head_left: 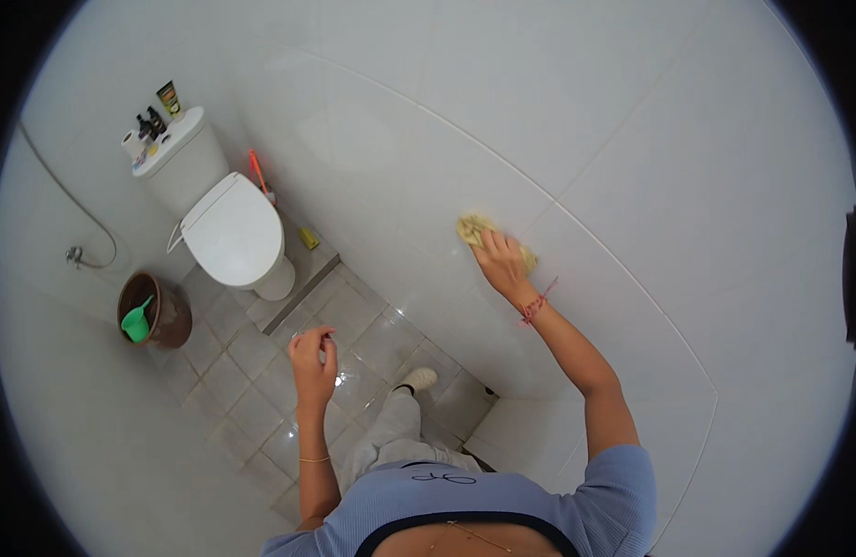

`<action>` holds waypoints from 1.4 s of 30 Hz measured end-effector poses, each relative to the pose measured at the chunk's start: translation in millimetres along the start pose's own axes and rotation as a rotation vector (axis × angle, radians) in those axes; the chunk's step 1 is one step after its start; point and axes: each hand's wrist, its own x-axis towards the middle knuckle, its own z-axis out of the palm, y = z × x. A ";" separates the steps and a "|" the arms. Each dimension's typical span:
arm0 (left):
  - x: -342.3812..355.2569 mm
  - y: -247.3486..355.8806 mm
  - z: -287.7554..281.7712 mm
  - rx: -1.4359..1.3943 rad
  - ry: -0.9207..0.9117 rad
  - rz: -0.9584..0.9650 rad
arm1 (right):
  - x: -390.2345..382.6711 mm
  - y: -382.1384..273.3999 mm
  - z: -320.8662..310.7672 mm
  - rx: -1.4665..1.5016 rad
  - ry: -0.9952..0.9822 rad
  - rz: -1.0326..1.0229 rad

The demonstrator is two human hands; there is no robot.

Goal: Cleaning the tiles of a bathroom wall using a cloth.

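Note:
Against the white tiled wall [400,176] on the right, my right hand [504,265] presses a crumpled pale yellow cloth [474,226]. Its fingers lie over the cloth, which sticks out at the upper left and on the right side of the hand. A pink woven bracelet circles that wrist. My left hand [313,360] hangs in the air above the floor, touching nothing. Its fingers are loosely curled and nothing shows in them.
A white toilet [233,232] with its lid down stands on a low step at far left; bottles and a tube [169,98] sit on its tank. Beside it are an orange-handled brush [259,174], a yellow item [308,239] and a brown bucket [173,316] with a green dipper [135,323]. The grey floor tiles [261,381] shine.

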 end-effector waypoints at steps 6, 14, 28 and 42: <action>-10.8 -41.7 -43.1 0.030 0.118 -0.210 | 14.5 50.2 -55.7 -0.049 0.040 0.142; 57.9 -73.2 -11.3 -0.105 0.059 -0.201 | 174.0 105.8 -119.9 -0.498 0.596 0.676; 257.9 -132.6 -58.2 -0.247 0.138 0.168 | 448.2 -89.5 145.8 -0.206 0.283 -0.023; 263.4 -190.1 -91.1 -0.025 0.153 0.111 | 238.7 -75.9 60.2 0.068 -0.134 0.250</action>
